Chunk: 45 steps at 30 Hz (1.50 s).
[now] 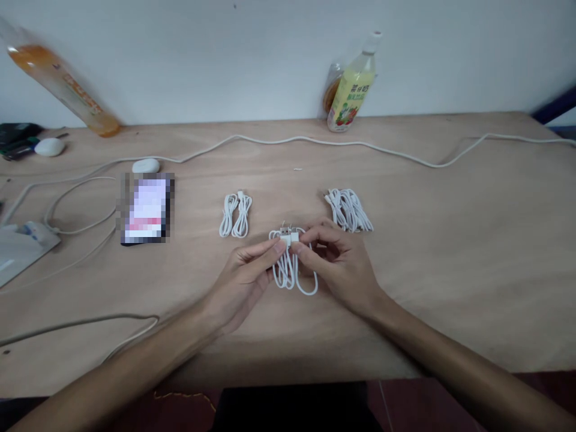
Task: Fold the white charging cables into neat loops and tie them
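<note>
Between my two hands, above the middle of the table, is a white USB cable [288, 273] folded into loops. Its metal plug ends stick up side by side at the top. My left hand [249, 267] is closed, thumb and fingers pinching the cable by the left plug. With thumb and forefinger, my right hand [339, 255] grips the other plug. Beyond my left hand lie two coiled white cables [235, 214] side by side. A larger bunch of coiled white cables [348, 210] rests just past my right hand, its near edge close to my knuckles.
A phone [147, 210] lies at the left, near a white earbud case [146, 166]. An orange drink bottle [63, 90] and a yellow-labelled bottle [353, 90] lean near the wall. One long white cord [324, 140] crosses the table's far side. A power strip [27, 252] sits far left.
</note>
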{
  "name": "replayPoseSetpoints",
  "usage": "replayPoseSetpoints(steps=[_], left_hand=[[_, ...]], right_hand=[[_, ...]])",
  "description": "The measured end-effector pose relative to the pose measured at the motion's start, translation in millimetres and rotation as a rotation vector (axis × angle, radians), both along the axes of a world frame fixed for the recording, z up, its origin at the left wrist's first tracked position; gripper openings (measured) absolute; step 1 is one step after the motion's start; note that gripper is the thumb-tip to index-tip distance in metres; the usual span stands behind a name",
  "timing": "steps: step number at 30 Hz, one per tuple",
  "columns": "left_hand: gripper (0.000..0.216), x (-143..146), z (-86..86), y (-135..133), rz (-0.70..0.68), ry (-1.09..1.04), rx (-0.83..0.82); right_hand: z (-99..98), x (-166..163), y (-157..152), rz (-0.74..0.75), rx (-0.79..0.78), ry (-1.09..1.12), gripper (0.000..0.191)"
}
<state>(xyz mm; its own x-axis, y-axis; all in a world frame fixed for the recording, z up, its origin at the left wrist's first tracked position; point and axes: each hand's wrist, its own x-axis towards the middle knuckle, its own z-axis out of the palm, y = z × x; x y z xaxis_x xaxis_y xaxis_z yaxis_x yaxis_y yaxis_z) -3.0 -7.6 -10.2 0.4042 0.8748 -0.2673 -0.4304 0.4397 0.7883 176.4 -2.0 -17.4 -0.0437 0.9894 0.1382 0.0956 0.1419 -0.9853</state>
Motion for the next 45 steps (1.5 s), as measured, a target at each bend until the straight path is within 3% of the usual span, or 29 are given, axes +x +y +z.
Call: replayPoseSetpoints(steps=[45], left_hand=[[0.023,0.0,0.1,0.3,-0.002,-0.003,-0.008]], right_hand=[[-1.1,-0.6,-1.1,0.009,-0.007,0.030,0.012]])
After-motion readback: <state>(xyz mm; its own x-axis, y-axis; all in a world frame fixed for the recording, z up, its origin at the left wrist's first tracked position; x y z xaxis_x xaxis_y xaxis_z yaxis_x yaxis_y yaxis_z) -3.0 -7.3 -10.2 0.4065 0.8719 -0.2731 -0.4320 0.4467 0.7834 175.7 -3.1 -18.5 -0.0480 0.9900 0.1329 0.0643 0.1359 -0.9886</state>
